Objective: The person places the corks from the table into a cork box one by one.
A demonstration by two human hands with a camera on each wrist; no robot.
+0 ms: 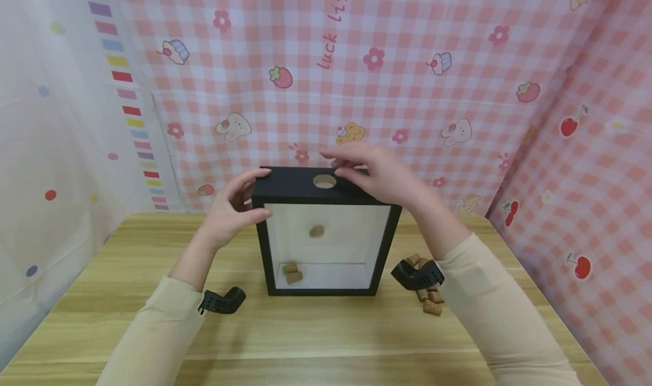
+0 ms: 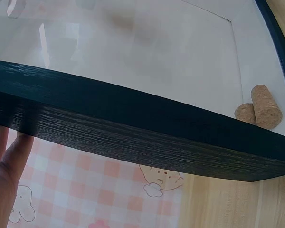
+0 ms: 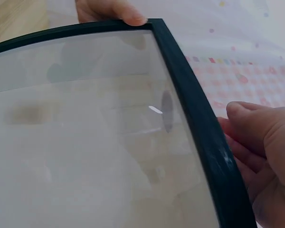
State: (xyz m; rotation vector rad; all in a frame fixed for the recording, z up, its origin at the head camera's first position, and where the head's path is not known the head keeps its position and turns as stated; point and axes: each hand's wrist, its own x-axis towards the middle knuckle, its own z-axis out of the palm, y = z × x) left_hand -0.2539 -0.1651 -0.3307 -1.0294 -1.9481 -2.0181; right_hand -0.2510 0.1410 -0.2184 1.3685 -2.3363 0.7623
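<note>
A black box frame (image 1: 259,244) with a clear front and a round hole (image 1: 324,181) in its top stands upright on the table. My left hand (image 1: 226,213) grips its upper left corner, thumb on the front edge and fingers at the top and side. Over the top, right of the hole, my right hand (image 1: 379,174) has loosely bent fingers with nothing between them. Behind the clear pane, a blurred brown cork (image 1: 317,231) hangs in mid-air below the hole. Two corks (image 2: 267,107) lie together in the box's lower left corner.
A pile of several corks (image 1: 432,307) lies on the wooden table (image 1: 326,341), right of the box and partly hidden by the right wrist's black camera mount (image 1: 417,274). Pink checked cloth (image 1: 326,108) hangs behind and at the right.
</note>
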